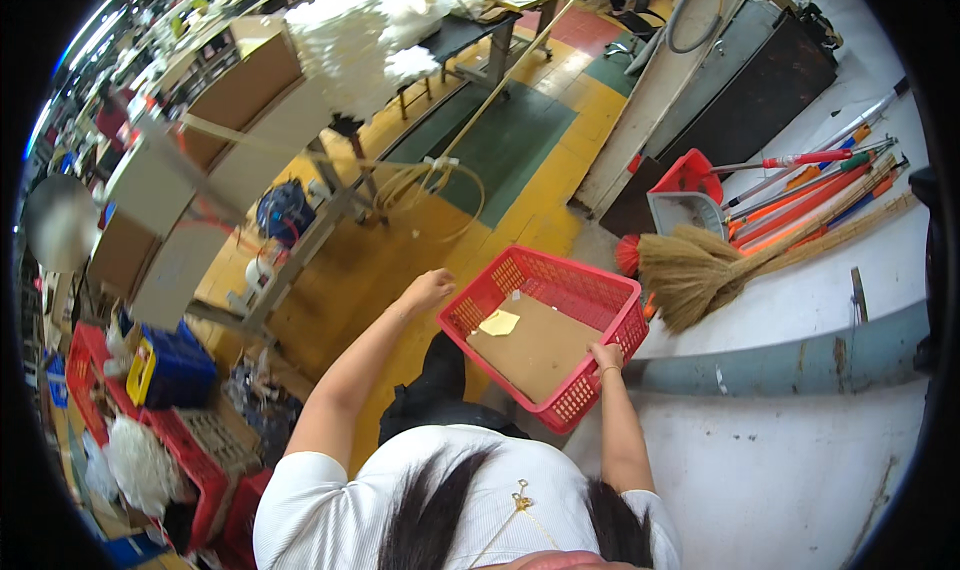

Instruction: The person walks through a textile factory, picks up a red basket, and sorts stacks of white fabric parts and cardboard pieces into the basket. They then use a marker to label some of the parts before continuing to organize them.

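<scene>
Grip of the right hand: closed over the right-hand rim of a red, rectangular, perforated plastic basket. Basket sits in front of the torso, slightly skewed; whether anything else bears its weight cannot be told. Left hand: fingers curled, near the basket's left corner, apparently apart from it; no object visible in that grip.

Contents: flat brown cardboard sheet covering much of the bottom; small pale-yellow paper piece loose on top, toward the left side.

Surroundings: straw-coloured bristle broom just right of the basket, leaning toward it; red plastic dustpan beyond; grey-blue pipe along the white wall. Ahead, yellow tiled floor and a coiled pale-yellow hose; cannot tell whether it lies down or hangs.

Risks (judgement): with one hand on one side, the basket could tip toward the unheld left, letting the paper slide or drop out. Bristles could snag the perforated wall if the basket swings right. Hose loop could catch a foot, since the basket may block the view downward.
</scene>
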Available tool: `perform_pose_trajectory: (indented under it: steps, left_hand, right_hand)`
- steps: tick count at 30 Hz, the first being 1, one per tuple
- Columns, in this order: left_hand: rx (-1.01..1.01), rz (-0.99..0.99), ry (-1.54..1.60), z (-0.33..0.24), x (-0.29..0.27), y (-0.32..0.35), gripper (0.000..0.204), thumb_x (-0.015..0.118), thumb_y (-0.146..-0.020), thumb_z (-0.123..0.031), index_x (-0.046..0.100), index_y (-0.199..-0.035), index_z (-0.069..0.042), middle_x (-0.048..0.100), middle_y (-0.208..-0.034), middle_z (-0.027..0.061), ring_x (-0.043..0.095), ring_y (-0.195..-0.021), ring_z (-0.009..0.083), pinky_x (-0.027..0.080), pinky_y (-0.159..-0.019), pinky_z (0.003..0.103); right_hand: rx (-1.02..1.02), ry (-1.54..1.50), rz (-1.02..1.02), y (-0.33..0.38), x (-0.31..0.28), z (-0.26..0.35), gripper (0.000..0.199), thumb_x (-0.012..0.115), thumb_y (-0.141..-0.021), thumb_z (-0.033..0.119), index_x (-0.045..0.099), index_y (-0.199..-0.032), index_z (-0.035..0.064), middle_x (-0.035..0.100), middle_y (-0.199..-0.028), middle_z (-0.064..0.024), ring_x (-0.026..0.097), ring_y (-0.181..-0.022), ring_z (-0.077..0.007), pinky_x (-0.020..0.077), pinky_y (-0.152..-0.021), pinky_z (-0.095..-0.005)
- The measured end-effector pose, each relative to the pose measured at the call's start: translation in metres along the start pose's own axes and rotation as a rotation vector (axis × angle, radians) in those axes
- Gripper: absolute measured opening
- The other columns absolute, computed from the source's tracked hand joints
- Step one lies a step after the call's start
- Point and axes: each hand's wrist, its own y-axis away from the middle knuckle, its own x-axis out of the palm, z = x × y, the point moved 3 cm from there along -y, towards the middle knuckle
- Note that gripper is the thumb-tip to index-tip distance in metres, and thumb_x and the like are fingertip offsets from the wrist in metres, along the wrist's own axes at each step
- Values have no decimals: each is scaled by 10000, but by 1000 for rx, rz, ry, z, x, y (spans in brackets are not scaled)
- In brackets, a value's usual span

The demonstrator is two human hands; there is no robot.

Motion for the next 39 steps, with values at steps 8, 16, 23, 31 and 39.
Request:
perform_pose_trajectory:
  steps: [8, 16, 23, 31, 39]
  left_hand:
    - [211, 134, 8, -133, -42, -279, 473, 605, -905, -231, 492, -1320, -33, 581, -1251, 186, 596, -1108, 263, 478, -913, 356]
    - [231, -156, 119, -144, -156, -463, 979, 712, -825, -268, 43, -1506, -49, 179, -1516, 290, 183, -1432, 307, 228, -1131, 353]
    - [99, -610, -80, -128, -269, -511, 1116, 766, -774, -294, -41, -1492, -13, 22, -1535, 297, 16, -1441, 391, 83, -1166, 405]
    - [-95, -926, 487, -111, -389, -489, 990, 630, -896, -325, -94, -1469, 33, 12, -1547, 257, 169, -1416, 347, 153, -1156, 399]
    - [279, -1496, 887, -207, -523, -508, 720, 462, -954, -399, 74, -1496, -127, 108, -1515, 214, 482, -1208, 443, 419, -1014, 521]
  right_hand:
    - [22, 97, -75, -106, -39, 129, 428, 700, -630, 315, 715, -908, -10, 676, -980, -255, 672, -946, -336, 542, -829, -406]
    - [-111, 247, -148, -203, -67, 308, 525, 713, -640, 356, 673, -1004, -21, 667, -1029, -248, 662, -964, -353, 540, -849, -416]
    - [-261, 340, 16, -330, -68, 496, 570, 711, -648, 326, 626, -1100, -13, 650, -1095, -231, 635, -1034, -360, 529, -868, -429]
    - [-441, 300, -50, -474, -67, 671, 484, 649, -708, 256, 609, -1137, 35, 655, -1095, -202, 642, -1022, -348, 532, -850, -437]
    - [-387, 281, -245, -656, -84, 770, 769, 616, -736, 314, 377, -1418, 50, 354, -1465, -224, 416, -1320, -343, 388, -1053, -445]
